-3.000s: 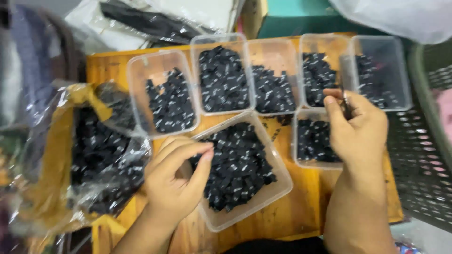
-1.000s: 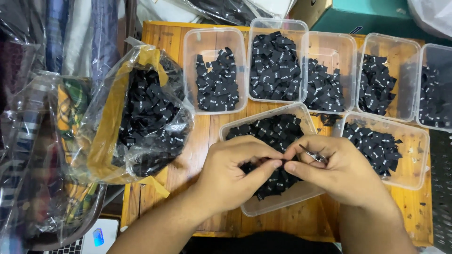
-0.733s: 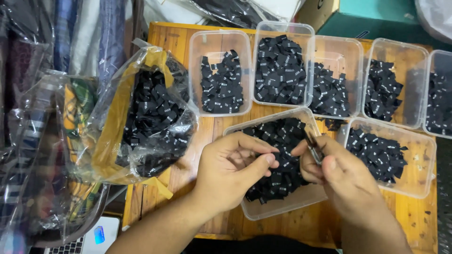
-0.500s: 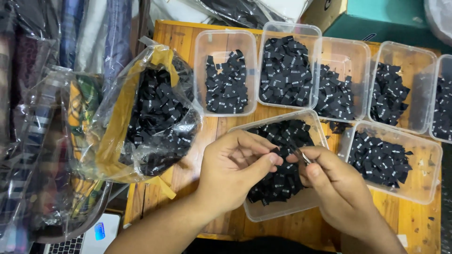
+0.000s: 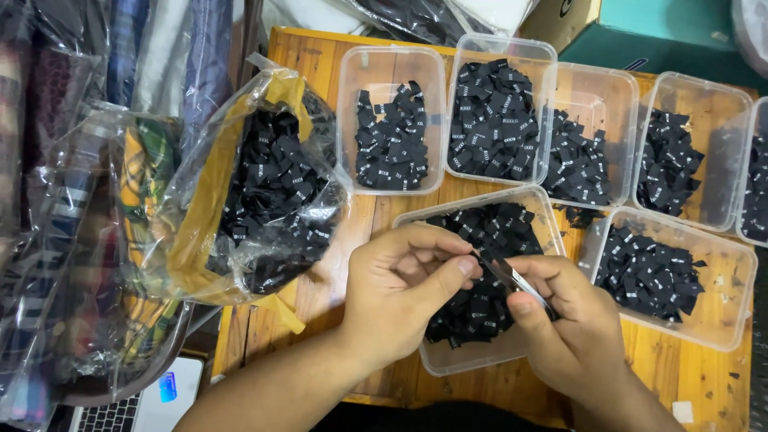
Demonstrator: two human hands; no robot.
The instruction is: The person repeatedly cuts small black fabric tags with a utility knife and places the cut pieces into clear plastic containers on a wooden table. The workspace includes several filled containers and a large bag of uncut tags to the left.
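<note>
My left hand and my right hand meet over a clear plastic tub filled with small black fabric labels. Between the fingertips of both hands sits a thin stack of black labels, pinched by my right thumb and forefinger and touched by my left thumb and forefinger. To the left lies a clear plastic bag stuffed with more black labels.
Several other clear tubs of sorted black labels line the wooden table behind and to the right. Bagged striped cloth piles up at left. A laptop corner shows at bottom left, a green box top right.
Three seconds ago my right hand was over a far right tub; it came back to the near tub. Since then both hands stay together handling labels, and the view has shifted slightly.
</note>
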